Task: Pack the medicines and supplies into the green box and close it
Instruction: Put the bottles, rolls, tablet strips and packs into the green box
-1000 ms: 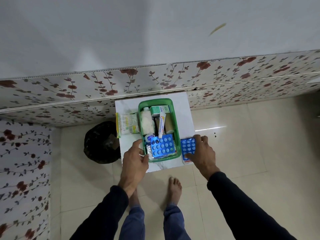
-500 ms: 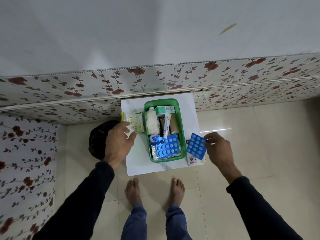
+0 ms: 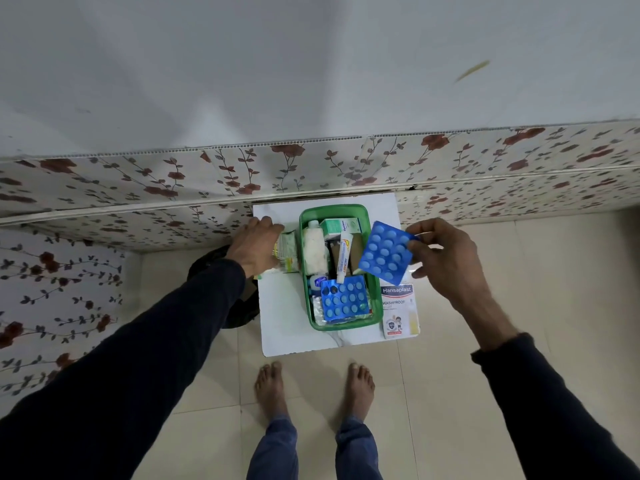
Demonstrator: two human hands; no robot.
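Note:
An open green box [image 3: 378,308] stands on a small white table [image 3: 284,313]. It holds a white bottle, a green carton, a tube and a blue blister pack [image 3: 343,299] at its near end. My right hand [image 3: 446,261] holds a second blue blister pack [image 3: 386,252] tilted above the box's right rim. My left hand [image 3: 254,249] lies on a yellow-green packet [image 3: 287,252] just left of the box. A Hansaplast plaster box [image 3: 398,311] lies on the table to the right of the box. No lid is visible.
A dark round bin [image 3: 214,261] sits on the floor left of the table, partly under my left arm. A floral-papered wall [image 3: 346,168] runs right behind the table. My bare feet [image 3: 313,386] stand on the tiled floor in front.
My right hand lifted the second blister pack off the table and carried it over the box's right rim, uncovering the Hansaplast box. My left hand left the box's near corner for the yellow-green packet.

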